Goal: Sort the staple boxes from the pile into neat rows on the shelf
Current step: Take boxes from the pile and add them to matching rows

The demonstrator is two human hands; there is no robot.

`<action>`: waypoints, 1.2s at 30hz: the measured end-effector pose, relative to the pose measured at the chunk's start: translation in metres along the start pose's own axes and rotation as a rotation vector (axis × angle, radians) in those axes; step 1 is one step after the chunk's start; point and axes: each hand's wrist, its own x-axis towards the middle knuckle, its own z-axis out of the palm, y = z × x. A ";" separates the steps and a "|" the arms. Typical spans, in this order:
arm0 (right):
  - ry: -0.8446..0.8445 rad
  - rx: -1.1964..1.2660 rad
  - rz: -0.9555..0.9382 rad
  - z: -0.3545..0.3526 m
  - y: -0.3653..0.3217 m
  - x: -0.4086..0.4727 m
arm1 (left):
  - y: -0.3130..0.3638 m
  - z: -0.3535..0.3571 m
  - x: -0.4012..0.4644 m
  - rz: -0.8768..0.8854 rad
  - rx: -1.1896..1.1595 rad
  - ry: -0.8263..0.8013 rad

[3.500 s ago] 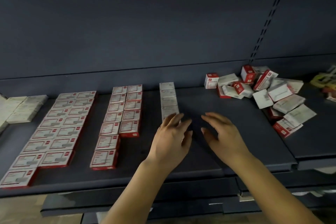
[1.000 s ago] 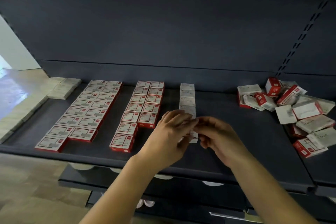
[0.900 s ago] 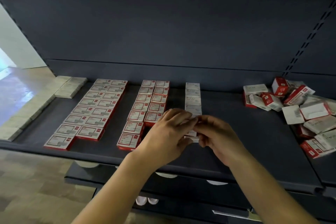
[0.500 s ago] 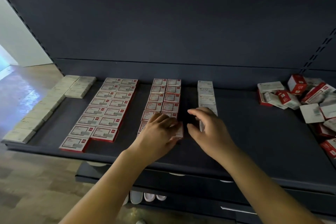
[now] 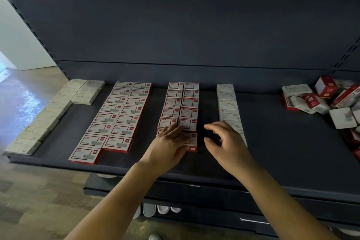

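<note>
On the dark shelf (image 5: 272,152) lie rows of flat boxes. A double row of small red-and-white boxes (image 5: 181,103) runs down the middle. My left hand (image 5: 169,146) lies flat with straight fingers on the two front boxes of that row. The front right box (image 5: 191,143) shows beside my fingers. My right hand (image 5: 226,142) hovers just right of it, fingers loosely curled, holding nothing. Behind it runs a single row of white boxes (image 5: 228,103). The loose pile of red and white boxes (image 5: 327,101) sits at the far right.
A wider double row of red-and-white boxes (image 5: 116,119) lies to the left, and pale boxes (image 5: 48,115) line the shelf's left edge. A dark back panel (image 5: 175,25) rises behind. Bare shelf lies between the white row and the pile. Lower shelves (image 5: 214,206) jut out below.
Both hands left the front of the white single row and moved left. The left hand now presses flat on the front of the middle red row; the right hand has opened beside it.
</note>
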 end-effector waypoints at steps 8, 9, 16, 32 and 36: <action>0.014 -0.009 0.012 0.003 0.010 -0.005 | 0.004 0.003 0.003 -0.023 0.034 0.056; 0.019 -0.015 0.006 0.004 0.012 -0.006 | 0.006 0.001 0.003 -0.031 0.030 0.052; 0.108 -0.151 -0.145 -0.001 0.028 -0.015 | 0.046 -0.010 0.012 0.007 0.003 0.062; 0.408 -0.348 -0.101 -0.120 0.139 -0.051 | 0.176 0.034 0.094 0.150 -0.091 0.113; 0.539 -0.388 -0.065 -0.170 0.167 -0.049 | 0.188 0.047 0.121 0.096 -0.055 0.109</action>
